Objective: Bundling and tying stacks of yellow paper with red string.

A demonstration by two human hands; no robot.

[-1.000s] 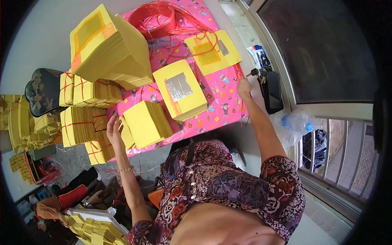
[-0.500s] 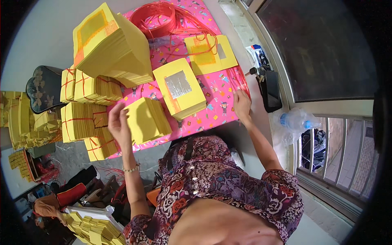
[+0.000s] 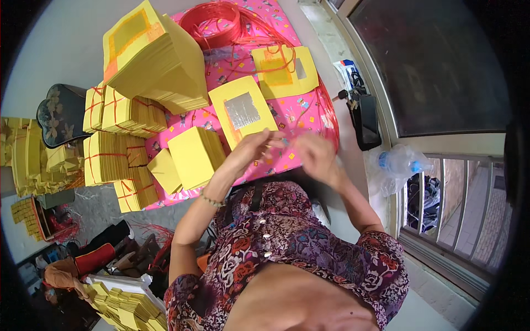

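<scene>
Both my hands meet over the near edge of the table, in front of a stack of yellow paper with a silver foil square (image 3: pixel 243 112) on top. My left hand (image 3: pixel 255 149) reaches rightward with its fingers stretched out and slightly apart, their tips blurred. Close beside it, my right hand (image 3: pixel 317 157) is curled and smeared by motion; what it holds, if anything, cannot be made out. Left of my left wrist stands a plain yellow paper stack (image 3: pixel 193 157). A smaller yellow piece (image 3: pixel 164 171) lies against its left side.
A tall yellow stack (image 3: pixel 160 66) stands at the far left, beside bundles tied with red string (image 3: pixel 107 160). A red string coil (image 3: pixel 212 30) lies at the back of the pink tablecloth (image 3: pixel 287 113). Loose red strands (image 3: pixel 330 113) run along its right edge, near a black case (image 3: pixel 367 121).
My right hand has come inward from the red strands at the table's right edge. My left hand has moved right from beside the plain yellow stack, uncovering the small yellow piece.
</scene>
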